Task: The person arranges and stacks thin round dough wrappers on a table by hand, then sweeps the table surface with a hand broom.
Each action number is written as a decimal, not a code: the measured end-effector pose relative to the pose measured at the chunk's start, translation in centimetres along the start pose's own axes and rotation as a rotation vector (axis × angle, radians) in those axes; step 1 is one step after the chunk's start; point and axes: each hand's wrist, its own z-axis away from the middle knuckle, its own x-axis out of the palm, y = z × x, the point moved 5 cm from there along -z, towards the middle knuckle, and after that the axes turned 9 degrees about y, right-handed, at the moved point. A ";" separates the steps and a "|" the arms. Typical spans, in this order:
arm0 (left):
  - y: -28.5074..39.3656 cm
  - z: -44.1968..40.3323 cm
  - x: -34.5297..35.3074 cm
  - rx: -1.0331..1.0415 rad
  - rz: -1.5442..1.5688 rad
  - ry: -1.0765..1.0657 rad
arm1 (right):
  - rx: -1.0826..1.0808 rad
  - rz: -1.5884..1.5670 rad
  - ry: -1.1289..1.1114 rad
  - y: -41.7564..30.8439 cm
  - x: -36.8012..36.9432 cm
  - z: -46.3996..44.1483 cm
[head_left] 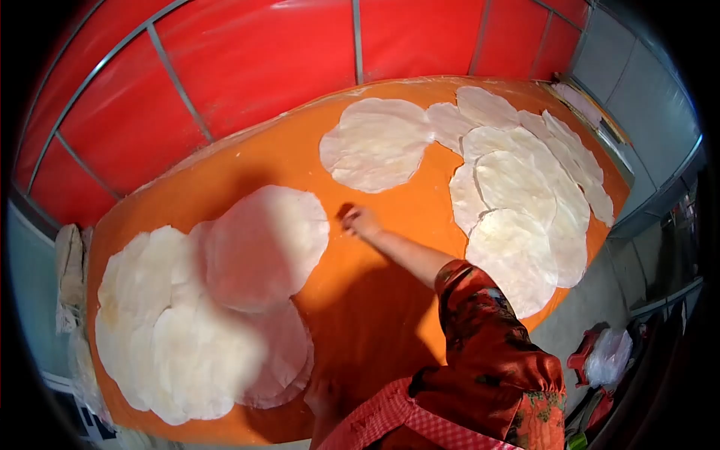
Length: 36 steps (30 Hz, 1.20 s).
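Note:
My right hand (361,223) is over the orange cloth, its fingers curled together. Whether something small is in them is hidden. Just left of it, apart from the fingers, lies a thin round dough sheet (300,225), partly in shadow, on top of a pile of overlapping pale sheets (202,360). Another round sheet (375,142) lies flat beyond the hand. At the bottom edge my left hand (322,396) is low and dim beside the pile's right edge. Its fingers are too dark to make out.
The orange cloth (360,300) covers a wide surface. More overlapping round sheets (517,195) spread over its right side. Red panels (300,52) with metal bars stand behind. A clear plastic bag (609,356) is at the lower right, off the cloth.

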 end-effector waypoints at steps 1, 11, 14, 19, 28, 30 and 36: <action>0.0 0.0 0.1 -0.021 -0.023 -0.007 | -0.212 0.134 0.243 0.4 -4.4 -3.6; 2.4 -2.0 0.2 -0.041 -0.154 -0.068 | -0.565 1.163 0.558 -5.5 -16.2 -14.4; 2.5 -2.5 0.5 -0.065 -0.183 -0.091 | -0.530 1.335 0.483 -6.6 -14.7 -15.8; 1.9 -2.7 0.7 -0.089 -0.213 -0.121 | -0.818 1.412 0.577 -7.2 -14.0 -18.3; 2.1 -4.1 1.9 -0.100 -0.244 -0.132 | -1.168 1.206 0.429 -10.5 -9.2 -11.1; 2.3 -4.4 1.9 -0.095 -0.244 -0.133 | -1.307 1.099 0.383 -7.8 -9.0 -8.5; 2.0 -4.5 1.7 -0.077 -0.245 -0.137 | -1.158 0.597 0.676 -7.4 -15.4 -8.2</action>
